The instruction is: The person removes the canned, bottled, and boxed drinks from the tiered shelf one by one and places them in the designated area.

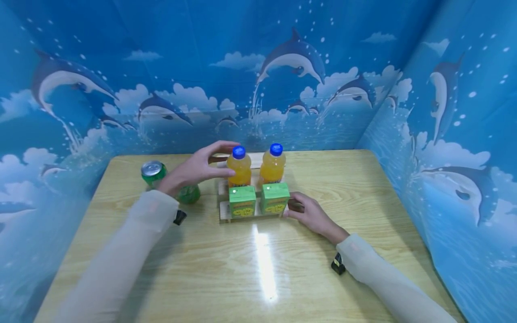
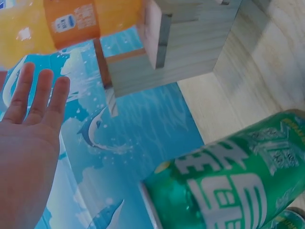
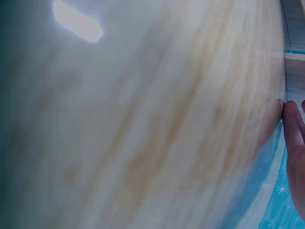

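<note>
A small stepped wooden rack (image 1: 224,211) carries two orange drink bottles with blue caps at the back and two green juice boxes in front. My left hand (image 1: 198,166) is at the left bottle (image 1: 241,172), its thumb in front and fingers reaching behind. In the left wrist view the fingers (image 2: 43,100) look straight, next to the bottle (image 2: 71,24). At the rack's right front corner, my right hand (image 1: 311,215) holds its side, beside the right juice box (image 1: 274,199). The right bottle (image 1: 273,166) and left juice box (image 1: 242,202) stand alongside.
Green cans are left of the rack, partly hidden by my left arm: one can (image 1: 152,172) farther back and another can (image 1: 189,194) closer to the rack. The wooden table (image 1: 194,269) meets a blue dolphin-print curtain (image 1: 194,67) at the back and right.
</note>
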Available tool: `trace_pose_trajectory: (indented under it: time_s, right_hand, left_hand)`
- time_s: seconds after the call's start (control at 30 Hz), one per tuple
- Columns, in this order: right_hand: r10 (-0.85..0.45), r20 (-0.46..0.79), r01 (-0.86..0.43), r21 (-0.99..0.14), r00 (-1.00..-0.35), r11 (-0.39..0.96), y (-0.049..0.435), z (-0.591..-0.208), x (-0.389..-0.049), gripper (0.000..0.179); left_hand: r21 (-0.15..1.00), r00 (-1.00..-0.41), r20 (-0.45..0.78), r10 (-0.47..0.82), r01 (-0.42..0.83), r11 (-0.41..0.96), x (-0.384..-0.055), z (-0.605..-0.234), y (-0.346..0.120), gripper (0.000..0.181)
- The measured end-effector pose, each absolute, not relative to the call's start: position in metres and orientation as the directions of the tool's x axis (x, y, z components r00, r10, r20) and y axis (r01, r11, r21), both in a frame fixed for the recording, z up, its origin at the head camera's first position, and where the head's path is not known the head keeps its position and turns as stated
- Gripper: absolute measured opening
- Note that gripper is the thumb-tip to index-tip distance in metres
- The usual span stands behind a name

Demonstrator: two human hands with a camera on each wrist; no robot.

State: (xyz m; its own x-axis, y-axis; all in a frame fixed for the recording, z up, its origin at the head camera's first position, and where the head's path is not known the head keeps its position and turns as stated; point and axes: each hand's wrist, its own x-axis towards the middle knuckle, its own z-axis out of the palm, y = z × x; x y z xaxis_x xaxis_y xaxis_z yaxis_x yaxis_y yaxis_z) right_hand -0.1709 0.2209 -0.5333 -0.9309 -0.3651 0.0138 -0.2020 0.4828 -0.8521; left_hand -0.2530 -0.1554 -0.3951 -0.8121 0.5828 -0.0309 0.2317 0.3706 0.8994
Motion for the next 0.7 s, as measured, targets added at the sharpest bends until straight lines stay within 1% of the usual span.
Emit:
trace_pose_trajectory:
  time_s: [0.1, 0.43, 0.7]
  right_hand:
    - [-0.363, 0.014, -0.204, -0.848, -0.932, 0.489, 0.221, -0.534, -0.171, 0.057]
    - [-0.361, 0.011, -0.199, -0.850, -0.933, 0.487, 0.221, -0.534, -0.171, 0.057]
    - [-0.362, 0.009, -0.200, -0.848, -0.932, 0.491, 0.222, -0.535, -0.172, 0.058]
  left_hand:
    - [0.900, -0.807, -0.046, 0.589, 0.222, 0.374, -0.253, -0.398, -0.152, 0.074]
    - [0.908, -0.797, -0.081, 0.598, 0.189, 0.375, -0.253, -0.404, -0.144, 0.081]
    - [0.913, -0.802, -0.036, 0.597, 0.217, 0.346, -0.254, -0.408, -0.141, 0.076]
